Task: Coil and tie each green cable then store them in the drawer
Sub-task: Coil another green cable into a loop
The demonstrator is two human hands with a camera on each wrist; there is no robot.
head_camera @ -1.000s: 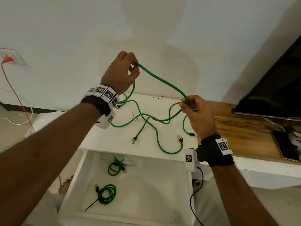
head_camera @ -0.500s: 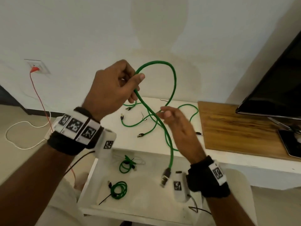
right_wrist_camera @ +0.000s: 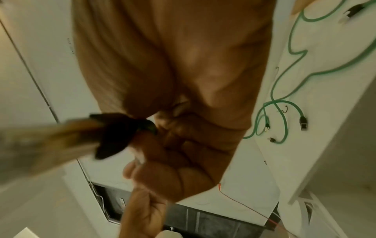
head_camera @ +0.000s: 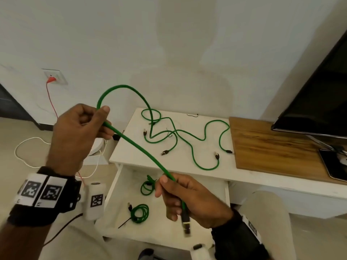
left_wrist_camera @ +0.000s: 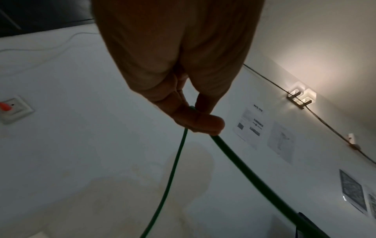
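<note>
I hold one green cable in the air over the open drawer. My left hand grips it where it bends into a raised loop; the left wrist view shows the fingers pinching the cable. My right hand grips the cable's near end, with the dark plug sticking out below the palm and blurred in the right wrist view. Two more loose green cables lie tangled on the white tabletop. Two coiled, tied cables lie in the drawer.
A dark TV screen stands on a wooden board at the right. A red cord runs from a wall socket at the left, and a white cord lies on the floor. Small black ties lie on the tabletop.
My left hand has come down and left with the loop. My right hand, open half a second ago, has closed on the cable near its plug, over the drawer. The view has shifted left.
</note>
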